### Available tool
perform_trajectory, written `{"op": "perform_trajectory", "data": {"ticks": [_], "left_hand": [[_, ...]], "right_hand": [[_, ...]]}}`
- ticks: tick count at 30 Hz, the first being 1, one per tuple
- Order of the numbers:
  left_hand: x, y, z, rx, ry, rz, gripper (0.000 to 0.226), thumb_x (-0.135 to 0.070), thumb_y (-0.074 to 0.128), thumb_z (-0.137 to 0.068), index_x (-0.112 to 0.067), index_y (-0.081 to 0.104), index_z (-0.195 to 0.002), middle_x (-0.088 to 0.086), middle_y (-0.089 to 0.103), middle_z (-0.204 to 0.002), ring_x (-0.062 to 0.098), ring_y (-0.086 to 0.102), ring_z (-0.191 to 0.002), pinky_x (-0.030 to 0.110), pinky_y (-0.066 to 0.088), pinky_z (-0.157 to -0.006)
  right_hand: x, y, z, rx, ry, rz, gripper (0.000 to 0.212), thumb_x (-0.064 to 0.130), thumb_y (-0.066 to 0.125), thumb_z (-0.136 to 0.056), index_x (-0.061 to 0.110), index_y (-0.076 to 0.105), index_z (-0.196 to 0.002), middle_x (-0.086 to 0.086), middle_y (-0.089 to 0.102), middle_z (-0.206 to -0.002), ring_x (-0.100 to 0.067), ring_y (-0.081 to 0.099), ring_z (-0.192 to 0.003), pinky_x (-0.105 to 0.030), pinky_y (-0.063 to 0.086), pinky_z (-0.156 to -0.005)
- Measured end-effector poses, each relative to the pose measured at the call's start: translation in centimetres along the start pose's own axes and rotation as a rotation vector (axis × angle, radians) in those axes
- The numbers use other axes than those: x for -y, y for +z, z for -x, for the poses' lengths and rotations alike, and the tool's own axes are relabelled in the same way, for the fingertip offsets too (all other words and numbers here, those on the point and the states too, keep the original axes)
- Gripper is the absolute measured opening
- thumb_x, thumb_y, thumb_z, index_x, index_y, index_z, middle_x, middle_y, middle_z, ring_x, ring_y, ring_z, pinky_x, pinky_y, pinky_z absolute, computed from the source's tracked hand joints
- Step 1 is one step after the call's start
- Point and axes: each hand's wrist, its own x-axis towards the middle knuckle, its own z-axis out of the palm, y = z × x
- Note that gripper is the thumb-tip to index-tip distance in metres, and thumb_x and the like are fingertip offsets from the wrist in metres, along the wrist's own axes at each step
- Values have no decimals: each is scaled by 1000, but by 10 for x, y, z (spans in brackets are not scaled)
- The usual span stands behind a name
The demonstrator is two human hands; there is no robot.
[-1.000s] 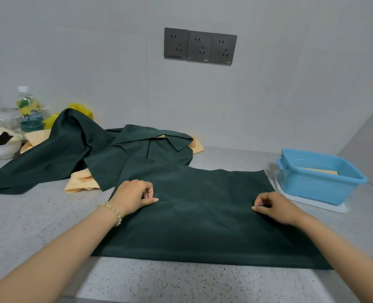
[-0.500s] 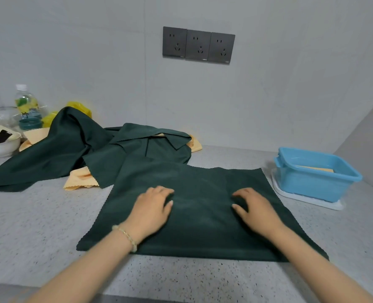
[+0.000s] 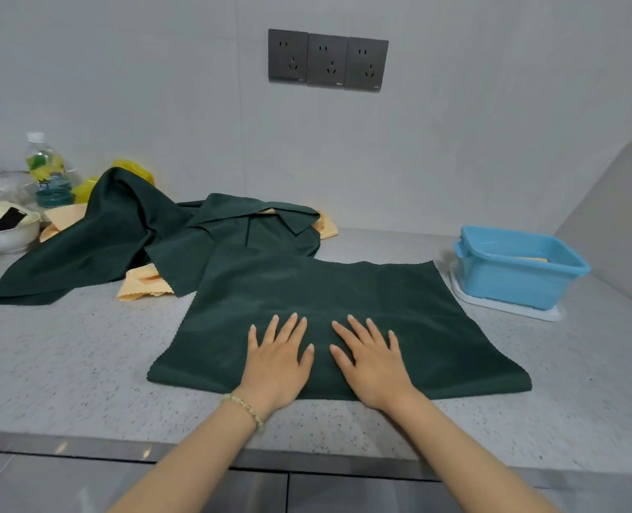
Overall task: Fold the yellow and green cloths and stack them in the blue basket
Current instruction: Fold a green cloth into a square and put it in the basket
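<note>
both hands, left hand point(image 3: 275, 359) and right hand point(image 3: 372, 361), lie flat with fingers spread, gripping nothing, side by side on the near half of the green cloth point(image 3: 329, 309) spread on the counter point(image 3: 66, 357). this looks like smoothing between folds; next comes pinching an edge to fold it smaller. the blue basket point(image 3: 518, 272) sits well to the right, seemingly holding one yellow cloth point(image 3: 533, 258).

I watch both hands leave the green cloth's point(image 3: 344, 309) edges: left hand point(image 3: 275, 359) and right hand point(image 3: 372, 359) now pressed flat, side by side, mid-cloth.
</note>
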Motion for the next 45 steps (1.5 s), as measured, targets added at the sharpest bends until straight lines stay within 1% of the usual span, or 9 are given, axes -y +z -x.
{"op": "perform_trajectory", "data": {"ticks": [6, 14, 19, 24, 30, 37, 41, 43, 45], "left_hand": [[32, -8, -3, 10, -100, -1, 67, -66, 15, -93, -36, 5, -152, -11, -2, -160, 19, -7, -148, 48, -7, -117], [77, -26, -8, 38, -235, -29, 68, -66, 14, -93, -34, 4, -152, -7, -1, -161, 23, -5, -148, 46, -2, -119], [74, -40, -18, 157, -231, -30, 69, -65, 13, -94, -30, 0, -153, -3, -6, -161, 26, -8, -147, 46, -3, -119], [54, -63, -61, 46, -62, -45, 64, -56, 18, -99, -24, 10, -153, -2, 3, -161, 22, -1, -148, 43, -2, -119], [41, -72, -130, 92, 87, -117, 61, -49, 26, -101, -20, 12, -153, -1, 7, -161, 19, 3, -148, 39, 1, -120], [49, -62, -191, 91, 107, -277, 59, -42, 31, -102, -19, 12, -153, 0, 17, -158, 22, 9, -147, 39, 4, -120], [58, -52, -212, 65, 107, -320, 56, -40, 34, -101, -18, 20, -151, 4, 29, -152, 23, 18, -144, 37, 7, -119], [61, -50, -220, 24, 117, -323, 50, -39, 38, -100, -18, 31, -145, 5, 38, -144, 22, 28, -137, 34, 13, -117], [62, -51, -222, -4, 126, -280, 39, -38, 44, -98, -19, 45, -132, 3, 48, -132, 21, 40, -126, 30, 24, -109]], "right_hand": [[-66, -14, 14, -1, 237, 30, 58, 63, 16, -94, 44, 9, -149, 11, 1, -160, -21, -4, -148, -48, -3, -118], [-127, -35, 34, -11, 388, 67, 63, 55, 14, -98, 25, 6, -152, 2, 1, -161, -18, 0, -148, -41, 5, -120], [-126, -43, 25, 44, 377, 60, 62, 53, 18, -99, 24, 4, -152, 0, -4, -160, -21, -1, -148, -44, 0, -118], [-110, -62, -23, -4, 236, -50, 60, 46, 34, -99, 23, 17, -151, 0, 5, -160, -22, 6, -147, -41, 9, -119], [-100, -79, -105, 25, 59, -191, 62, 26, 51, -97, 16, 21, -150, -2, 16, -158, -18, 15, -146, -33, 14, -119], [-118, -76, -175, 131, 95, -22, 63, 14, 49, -94, 16, 19, -150, -3, 22, -157, -20, 23, -143, -34, 21, -117], [-131, -70, -194, 178, 151, 23, 63, 25, 50, -93, 16, 22, -149, -6, 33, -150, -24, 33, -137, -35, 27, -113], [-135, -68, -201, 151, 138, 83, 56, 33, 52, -90, 19, 34, -141, -6, 41, -141, -24, 37, -130, -33, 29, -109], [-138, -68, -202, 117, 112, 138, 42, 38, 54, -88, 20, 48, -125, -4, 49, -128, -23, 40, -120, -31, 31, -103]]}}
